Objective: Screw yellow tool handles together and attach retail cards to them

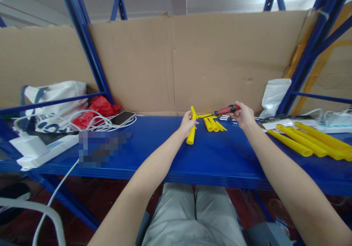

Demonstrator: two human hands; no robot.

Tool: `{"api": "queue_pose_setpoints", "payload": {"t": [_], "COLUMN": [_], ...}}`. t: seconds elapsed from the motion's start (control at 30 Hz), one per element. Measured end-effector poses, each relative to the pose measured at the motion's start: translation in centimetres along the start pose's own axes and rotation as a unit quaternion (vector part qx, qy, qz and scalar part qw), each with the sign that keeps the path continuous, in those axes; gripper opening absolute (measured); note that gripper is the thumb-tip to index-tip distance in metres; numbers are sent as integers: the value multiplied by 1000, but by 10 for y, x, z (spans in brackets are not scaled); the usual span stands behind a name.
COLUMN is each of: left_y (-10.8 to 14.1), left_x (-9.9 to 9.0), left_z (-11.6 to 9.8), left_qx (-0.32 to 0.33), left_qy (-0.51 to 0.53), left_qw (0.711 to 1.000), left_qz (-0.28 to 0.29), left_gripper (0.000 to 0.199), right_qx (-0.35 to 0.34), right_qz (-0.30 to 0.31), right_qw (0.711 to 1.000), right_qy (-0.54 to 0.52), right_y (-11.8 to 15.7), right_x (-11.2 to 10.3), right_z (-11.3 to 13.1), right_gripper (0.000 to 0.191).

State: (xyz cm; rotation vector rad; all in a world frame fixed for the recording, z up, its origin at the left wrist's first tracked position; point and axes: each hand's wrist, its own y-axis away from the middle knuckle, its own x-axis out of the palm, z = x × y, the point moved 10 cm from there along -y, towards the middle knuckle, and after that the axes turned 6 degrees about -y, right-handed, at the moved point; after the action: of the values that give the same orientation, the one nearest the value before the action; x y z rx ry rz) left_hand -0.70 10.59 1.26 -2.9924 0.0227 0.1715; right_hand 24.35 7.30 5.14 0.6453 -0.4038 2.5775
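My left hand (188,123) is closed round a yellow tube (190,136), held upright with its wide open end low over the blue table (154,143). My right hand (244,114) grips the end of a red and black tool (227,110), whose thin dark shaft points left toward the tube. Whether the shaft touches the tube is too small to tell. Between my hands, short yellow tubes (211,124) and thin pointed yellow pieces (221,126) lie on the table.
Several long yellow tubes (310,139) lie at the right, near a white pouch (275,95). At the left are a phone (123,118), coiled white cables, a red bag (101,108), a cloth bag (60,104) and a power strip (52,152). Cardboard (137,66) stands behind.
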Motion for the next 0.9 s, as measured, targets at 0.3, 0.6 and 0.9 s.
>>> {"api": "queue_pose_setpoints", "payload": {"t": [0.3, 0.6, 0.9], "left_y": [-2, -4, -8], "left_x": [-8, -11, -8], "left_z": [2, 7, 9], "left_qx": [-11, -28, -5], "left_qy": [-6, -41, -102], "left_qw": [1000, 998, 995], "left_qz": [-26, -32, -21], "left_gripper": [72, 69, 58], "right_qx": [36, 177, 180], "right_qz": [46, 153, 331], "right_qw": [995, 953, 867], "right_qy": [75, 193, 326], "right_y": [8, 17, 35], "right_x": [13, 24, 38], "right_z": [-13, -51, -73], "right_gripper": [20, 22, 36]}}
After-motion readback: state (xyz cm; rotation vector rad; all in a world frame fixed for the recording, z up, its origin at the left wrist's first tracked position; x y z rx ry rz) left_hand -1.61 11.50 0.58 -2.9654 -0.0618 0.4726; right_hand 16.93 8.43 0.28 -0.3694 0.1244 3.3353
